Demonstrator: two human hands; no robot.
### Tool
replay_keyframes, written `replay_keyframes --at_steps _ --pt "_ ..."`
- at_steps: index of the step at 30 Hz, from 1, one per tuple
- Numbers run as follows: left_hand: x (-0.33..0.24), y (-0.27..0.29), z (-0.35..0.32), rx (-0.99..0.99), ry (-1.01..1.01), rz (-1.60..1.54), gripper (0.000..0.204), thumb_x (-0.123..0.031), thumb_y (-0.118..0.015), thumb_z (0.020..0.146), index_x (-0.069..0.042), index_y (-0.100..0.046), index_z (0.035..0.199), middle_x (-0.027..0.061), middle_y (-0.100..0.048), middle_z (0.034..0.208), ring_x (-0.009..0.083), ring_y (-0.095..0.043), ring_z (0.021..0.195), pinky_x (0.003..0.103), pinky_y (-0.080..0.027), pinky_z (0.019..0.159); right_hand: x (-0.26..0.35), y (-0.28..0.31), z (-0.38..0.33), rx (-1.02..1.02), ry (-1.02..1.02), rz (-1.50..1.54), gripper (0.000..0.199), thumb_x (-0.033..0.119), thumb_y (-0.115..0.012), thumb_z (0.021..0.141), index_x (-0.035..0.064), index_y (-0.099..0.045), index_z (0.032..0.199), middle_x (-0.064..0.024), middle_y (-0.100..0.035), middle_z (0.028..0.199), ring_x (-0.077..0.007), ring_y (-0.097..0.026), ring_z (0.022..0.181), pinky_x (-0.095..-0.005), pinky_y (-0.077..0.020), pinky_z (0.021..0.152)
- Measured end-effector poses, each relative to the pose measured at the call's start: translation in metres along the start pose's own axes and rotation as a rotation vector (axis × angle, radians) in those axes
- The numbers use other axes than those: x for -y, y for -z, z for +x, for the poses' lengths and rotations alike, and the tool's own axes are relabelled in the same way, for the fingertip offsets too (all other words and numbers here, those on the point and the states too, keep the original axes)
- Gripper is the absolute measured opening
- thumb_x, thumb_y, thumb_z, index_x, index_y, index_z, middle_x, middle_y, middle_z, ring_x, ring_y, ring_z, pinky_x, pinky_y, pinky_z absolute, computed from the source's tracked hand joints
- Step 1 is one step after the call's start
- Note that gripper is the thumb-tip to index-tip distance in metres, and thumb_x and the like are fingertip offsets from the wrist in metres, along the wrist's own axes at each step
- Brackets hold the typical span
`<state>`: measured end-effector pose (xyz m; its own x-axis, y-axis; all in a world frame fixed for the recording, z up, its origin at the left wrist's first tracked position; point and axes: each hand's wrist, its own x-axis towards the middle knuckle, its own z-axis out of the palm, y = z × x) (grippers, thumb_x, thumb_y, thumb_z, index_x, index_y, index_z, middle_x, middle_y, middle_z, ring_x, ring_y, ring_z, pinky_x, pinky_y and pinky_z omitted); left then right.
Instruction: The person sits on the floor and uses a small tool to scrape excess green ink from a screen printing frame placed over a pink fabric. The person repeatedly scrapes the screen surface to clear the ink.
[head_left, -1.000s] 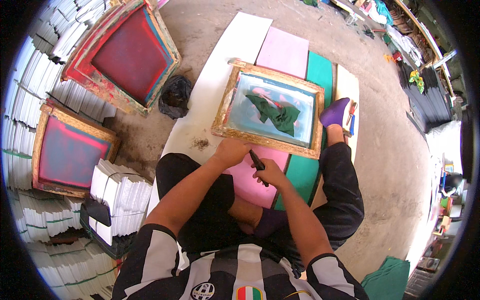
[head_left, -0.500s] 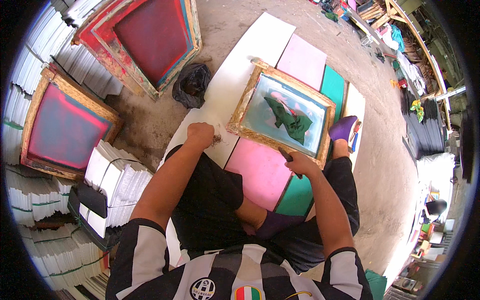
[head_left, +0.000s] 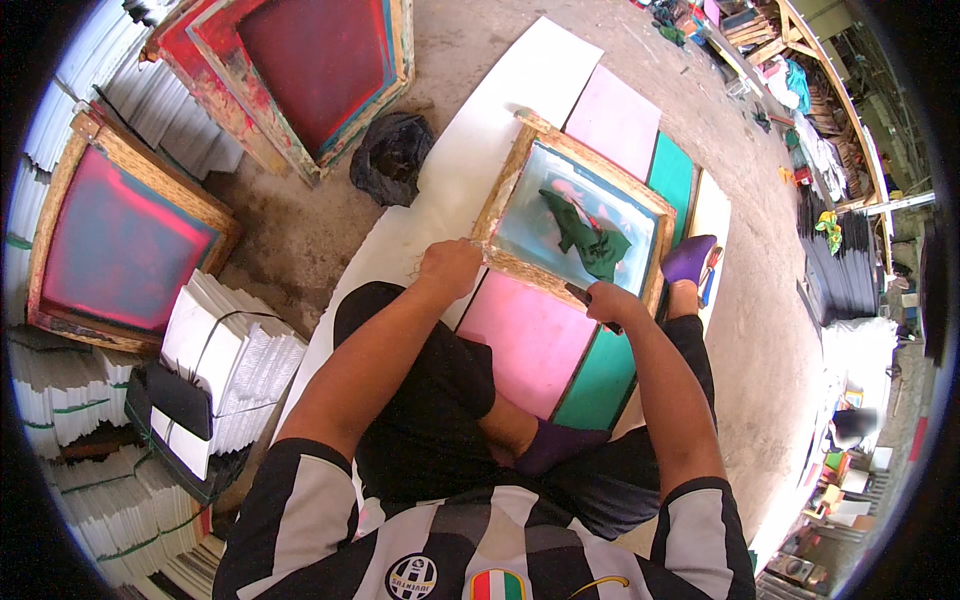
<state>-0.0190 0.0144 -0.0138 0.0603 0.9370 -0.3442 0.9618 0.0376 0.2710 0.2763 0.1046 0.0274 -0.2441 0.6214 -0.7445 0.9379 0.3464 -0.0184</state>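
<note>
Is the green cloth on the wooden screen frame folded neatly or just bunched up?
Bunched up. The green cloth lies crumpled in uneven folds on the mesh of the wooden screen frame, which the left hand grips at its near corner.

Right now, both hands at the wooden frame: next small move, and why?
Probably steady the wooden frame and draw the dark tool toward the body. The left hand grips the frame's near corner, the right hand holds the tool at the near edge, and green ink sits mid-screen over the pink sheet.

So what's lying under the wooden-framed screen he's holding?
Coloured sheets: pink sheet and green sheet stick out from under the wooden-framed screen. What is directly beneath it is hidden.
</note>
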Motion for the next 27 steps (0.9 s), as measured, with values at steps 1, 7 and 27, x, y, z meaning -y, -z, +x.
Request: replay_keyframes --at_steps 1,7,27 --pt "0.000 -0.001 0.000 0.004 -0.006 0.002 0.032 -0.021 -0.076 0.075 -0.005 -0.071 0.102 0.0139 -0.066 0.110 0.0319 -0.068 0.100 0.044 -0.057 0.082 0.003 0.003 -0.001 0.010 -0.002 -0.013 0.029 0.009 -0.053 0.077 -0.0064 -0.069 0.095 -0.0255 -0.071 0.090 -0.0374 -0.071 0.084 -0.0456 -0.0574 0.074" --pt "0.002 -0.003 0.001 0.000 -0.034 -0.007 0.028 -0.018 -0.073 0.076 -0.006 -0.072 0.100 0.0141 -0.066 0.110 0.0315 -0.068 0.099 0.044 -0.058 0.081 0.013 0.022 0.007 0.145 -0.083 -0.036 0.027 0.008 -0.053 0.077 -0.0050 -0.069 0.094 -0.0222 -0.071 0.080 -0.0340 -0.072 0.069 -0.0461 -0.0574 0.066" --pt "-0.001 -0.001 0.013 0.032 0.033 -0.039 0.029 -0.021 -0.074 0.075 -0.007 -0.071 0.100 0.0132 -0.069 0.104 0.0322 -0.068 0.097 0.045 -0.056 0.081 0.016 -0.050 -0.013 -0.203 -0.084 0.308 0.057 0.008 -0.050 0.081 0.0180 -0.053 0.137 -0.0278 -0.064 0.115 -0.0433 -0.063 0.107 -0.0534 -0.0497 0.093"
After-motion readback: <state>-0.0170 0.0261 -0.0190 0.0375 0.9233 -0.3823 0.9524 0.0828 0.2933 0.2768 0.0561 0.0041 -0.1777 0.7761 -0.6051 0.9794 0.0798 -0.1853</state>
